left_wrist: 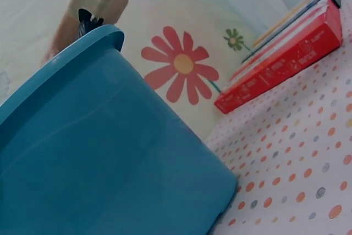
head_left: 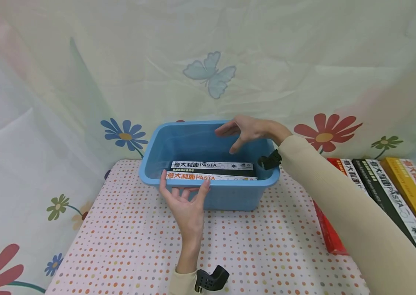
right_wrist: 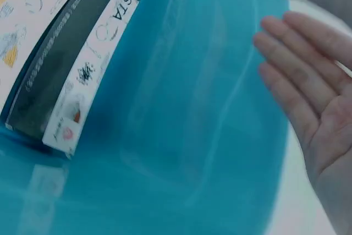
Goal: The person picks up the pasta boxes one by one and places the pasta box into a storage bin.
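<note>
A light blue plastic bin [head_left: 226, 196] stands on the dotted cloth. Two pasta boxes lie side by side in its front part: one with orange lettering [head_left: 230, 178] at the front wall, and a black-and-white one [head_left: 213, 165] behind it. At the bin's front rim is my left hand [head_left: 187, 209], thumb and index finger spread apart at the rim, the other fingers just below it. My right hand [head_left: 248, 129] hovers over the bin's back right part with fingers extended and nothing in it. The right wrist view shows its open palm [right_wrist: 324, 97] beside the blue wall.
To the right, partly behind my right sleeve [head_left: 333, 209], lie a red pasta box [head_left: 329, 233], a black one [head_left: 381, 196] and a yellow one [head_left: 410, 188]. A flowered cloth backdrop [head_left: 127, 73] rises behind the bin. The dotted tablecloth [head_left: 130, 246] spreads in front.
</note>
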A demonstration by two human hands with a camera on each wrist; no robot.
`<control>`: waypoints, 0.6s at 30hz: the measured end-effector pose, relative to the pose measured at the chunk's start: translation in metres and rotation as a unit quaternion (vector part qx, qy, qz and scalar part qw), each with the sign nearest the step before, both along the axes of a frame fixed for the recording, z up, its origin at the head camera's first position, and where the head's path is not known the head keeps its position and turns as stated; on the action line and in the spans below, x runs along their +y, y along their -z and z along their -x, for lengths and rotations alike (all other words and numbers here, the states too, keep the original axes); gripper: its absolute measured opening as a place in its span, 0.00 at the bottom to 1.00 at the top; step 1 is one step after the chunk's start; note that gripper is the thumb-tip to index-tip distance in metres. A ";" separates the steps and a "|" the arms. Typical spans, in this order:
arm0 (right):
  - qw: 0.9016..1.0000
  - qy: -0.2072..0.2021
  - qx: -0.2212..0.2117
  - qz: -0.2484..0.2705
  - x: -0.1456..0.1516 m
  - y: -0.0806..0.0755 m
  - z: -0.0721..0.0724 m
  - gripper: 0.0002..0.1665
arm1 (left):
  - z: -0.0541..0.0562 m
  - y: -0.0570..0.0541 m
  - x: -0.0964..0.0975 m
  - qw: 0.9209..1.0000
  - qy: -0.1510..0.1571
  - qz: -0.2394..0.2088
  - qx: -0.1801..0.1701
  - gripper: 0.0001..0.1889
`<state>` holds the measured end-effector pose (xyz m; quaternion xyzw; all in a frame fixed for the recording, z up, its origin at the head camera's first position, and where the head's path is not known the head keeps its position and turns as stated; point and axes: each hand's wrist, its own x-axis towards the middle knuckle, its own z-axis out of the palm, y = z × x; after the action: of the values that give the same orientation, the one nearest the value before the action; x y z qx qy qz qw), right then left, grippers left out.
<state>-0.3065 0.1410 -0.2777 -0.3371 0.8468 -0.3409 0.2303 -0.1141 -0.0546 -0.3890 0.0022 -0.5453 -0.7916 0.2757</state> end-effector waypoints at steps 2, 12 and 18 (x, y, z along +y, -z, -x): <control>1.000 -0.003 0.018 0.006 -0.001 -0.007 -0.004 0.45 | 0.001 0.001 0.000 1.000 -0.003 0.002 -0.004 0.58; 0.986 0.050 0.160 0.025 0.030 -0.059 -0.047 0.39 | 0.008 0.004 -0.003 1.000 -0.011 -0.001 -0.012 0.58; 0.973 0.089 0.210 0.020 0.071 -0.068 -0.083 0.36 | 0.016 0.005 0.000 1.000 -0.010 0.005 -0.006 0.57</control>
<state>-0.2237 0.2121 -0.2097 -0.3289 0.8958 -0.2988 0.0086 -0.1297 -0.0546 -0.3944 0.0107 -0.5510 -0.7858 0.2807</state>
